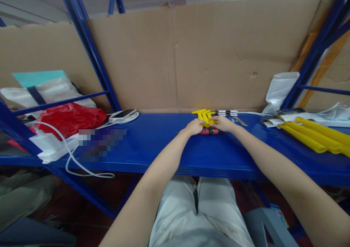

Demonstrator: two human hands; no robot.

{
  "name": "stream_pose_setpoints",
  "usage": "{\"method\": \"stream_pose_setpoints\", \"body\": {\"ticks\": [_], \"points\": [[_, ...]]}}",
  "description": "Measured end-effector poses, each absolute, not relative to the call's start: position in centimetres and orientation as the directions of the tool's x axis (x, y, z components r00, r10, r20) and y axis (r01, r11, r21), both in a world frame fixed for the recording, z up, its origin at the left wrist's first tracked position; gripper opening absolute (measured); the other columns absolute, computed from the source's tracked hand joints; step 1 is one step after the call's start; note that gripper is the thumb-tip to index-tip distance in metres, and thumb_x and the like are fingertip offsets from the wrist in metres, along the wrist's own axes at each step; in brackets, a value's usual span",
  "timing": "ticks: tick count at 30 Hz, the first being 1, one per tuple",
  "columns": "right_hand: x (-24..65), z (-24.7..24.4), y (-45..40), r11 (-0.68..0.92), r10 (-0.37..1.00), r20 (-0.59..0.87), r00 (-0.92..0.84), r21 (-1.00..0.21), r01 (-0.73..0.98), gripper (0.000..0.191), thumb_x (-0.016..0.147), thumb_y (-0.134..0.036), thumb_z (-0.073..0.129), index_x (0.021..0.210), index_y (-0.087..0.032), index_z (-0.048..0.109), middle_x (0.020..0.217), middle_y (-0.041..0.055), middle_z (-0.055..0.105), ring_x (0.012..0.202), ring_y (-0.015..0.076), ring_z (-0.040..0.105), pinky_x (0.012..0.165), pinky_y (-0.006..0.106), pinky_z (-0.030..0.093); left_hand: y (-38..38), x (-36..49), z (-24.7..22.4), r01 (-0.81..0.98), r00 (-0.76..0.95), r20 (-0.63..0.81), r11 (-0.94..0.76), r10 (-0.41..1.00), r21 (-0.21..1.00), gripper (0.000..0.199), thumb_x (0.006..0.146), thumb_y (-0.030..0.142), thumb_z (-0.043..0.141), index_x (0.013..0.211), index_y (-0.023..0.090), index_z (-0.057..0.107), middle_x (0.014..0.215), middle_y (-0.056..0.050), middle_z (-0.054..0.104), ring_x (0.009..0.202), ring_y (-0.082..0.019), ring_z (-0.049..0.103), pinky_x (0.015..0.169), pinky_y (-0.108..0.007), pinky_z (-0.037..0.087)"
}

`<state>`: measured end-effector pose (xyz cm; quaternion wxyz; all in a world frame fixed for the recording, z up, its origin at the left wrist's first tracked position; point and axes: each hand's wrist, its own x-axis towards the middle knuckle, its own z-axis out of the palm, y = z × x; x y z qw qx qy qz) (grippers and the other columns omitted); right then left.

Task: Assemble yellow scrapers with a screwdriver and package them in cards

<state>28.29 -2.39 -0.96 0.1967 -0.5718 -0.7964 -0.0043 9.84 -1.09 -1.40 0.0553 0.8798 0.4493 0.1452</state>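
Note:
Several bright yellow T-shaped pieces [203, 116] stand bunched together toward the back of the blue shelf. My left hand [195, 126] has its fingers curled onto their left side. On the right side, my right hand [220, 123] is closed on the same bunch, its fingertips close to those of the left. Just in front of the pieces and below my hands lies a red and black handle [210, 131], which looks like a screwdriver's, with a thin shaft pointing left. Black-and-white markers [227, 113] and a metal ruler [241, 121] lie to the right of my right hand.
Long yellow tubes [318, 136] lie at the right, near a white pouch [281, 90]. At the left are a phone [125, 113], a coiled white cable, a red plastic bag [71, 119] and a power strip with a charger [50, 145]. A cardboard sheet [205, 57] closes off the back.

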Motion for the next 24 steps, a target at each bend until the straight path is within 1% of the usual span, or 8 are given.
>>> {"method": "stream_pose_setpoints", "body": {"ticks": [6,9,12,17,19,21,23,24], "points": [[28.2,-1.0,-2.5,0.388,0.881,0.372,-0.294,-0.209,0.898,0.036,0.079,-0.023,0.062,0.115,-0.017,0.068,0.124,0.0099,0.065,0.117,0.0247,0.06,0.103,0.039,0.043,-1.7,10.0,-1.1,0.799,0.518,0.205,-0.555,0.83,0.23,0.047,0.088,0.017,0.042,0.131,0.024,0.058,0.14,-0.006,0.054,0.125,-0.02,0.052,0.103,-0.031,0.041],[28.0,-0.9,-2.6,0.398,0.879,0.371,-0.301,-0.221,0.89,0.036,0.079,-0.024,0.063,0.114,-0.017,0.069,0.125,0.0104,0.064,0.118,0.0247,0.059,0.104,0.038,0.043,-2.0,10.0,-0.9,0.801,0.519,0.203,-0.556,0.83,0.224,0.048,0.087,0.016,0.041,0.131,0.022,0.059,0.138,-0.007,0.055,0.125,-0.02,0.051,0.104,-0.029,0.041],[28.1,-0.4,-2.7,0.38,0.88,0.385,-0.277,-0.223,0.898,0.036,0.08,-0.024,0.062,0.114,-0.016,0.069,0.124,0.0108,0.065,0.117,0.0258,0.06,0.103,0.039,0.044,-2.2,9.9,-0.9,0.806,0.514,0.209,-0.552,0.832,0.216,0.049,0.086,0.016,0.042,0.132,0.023,0.058,0.138,-0.007,0.055,0.126,-0.02,0.051,0.104,-0.031,0.04],[30.3,2.2,-3.1,0.342,0.836,0.514,-0.193,-0.212,0.916,0.033,0.083,-0.025,0.055,0.111,-0.016,0.071,0.118,0.0107,0.068,0.112,0.0259,0.062,0.1,0.037,0.046,-2.6,9.9,-0.7,0.819,0.489,0.237,-0.535,0.839,0.207,0.046,0.089,0.02,0.041,0.132,0.023,0.057,0.139,-0.007,0.054,0.127,-0.022,0.05,0.105,-0.034,0.04],[31.8,3.6,-3.5,0.234,0.837,0.544,-0.063,-0.251,0.939,0.032,0.085,-0.026,0.052,0.109,-0.016,0.072,0.11,0.011,0.071,0.105,0.0257,0.065,0.093,0.036,0.05,-2.7,9.9,-0.6,0.815,0.495,0.241,-0.543,0.834,0.202,0.045,0.09,0.02,0.039,0.13,0.023,0.058,0.139,-0.007,0.054,0.127,-0.022,0.049,0.105,-0.035,0.04],[33.7,4.8,-4.2,0.093,0.85,0.522,0.071,-0.281,0.955,0.034,0.086,-0.027,0.05,0.109,-0.014,0.072,0.105,0.0131,0.072,0.098,0.0252,0.067,0.085,0.034,0.051,-2.9,9.9,-0.6,0.808,0.506,0.244,-0.553,0.827,0.201,0.044,0.09,0.02,0.038,0.129,0.023,0.059,0.139,-0.007,0.053,0.127,-0.022,0.049,0.106,-0.036,0.04],[35.6,5.8,-5.4,-0.066,0.86,0.481,0.172,-0.229,0.971,0.033,0.085,-0.028,0.052,0.106,-0.013,0.073,0.105,0.0167,0.071,0.098,0.0269,0.067,0.081,0.034,0.05,-2.9,9.9,-0.5,0.801,0.514,0.25,-0.563,0.821,0.204,0.043,0.091,0.02,0.038,0.129,0.022,0.059,0.14,-0.007,0.052,0.127,-0.022,0.048,0.106,-0.035,0.039],[36.7,6.2,-6.0,-0.165,0.869,0.435,0.235,-0.193,0.967,0.033,0.085,-0.026,0.052,0.105,-0.011,0.073,0.107,0.0198,0.07,0.1,0.0286,0.066,0.08,0.035,0.048,-2.9,9.9,-0.6,0.797,0.517,0.252,-0.567,0.818,0.206,0.043,0.092,0.021,0.037,0.129,0.022,0.059,0.14,-0.007,0.052,0.128,-0.022,0.048,0.107,-0.035,0.038]]}}
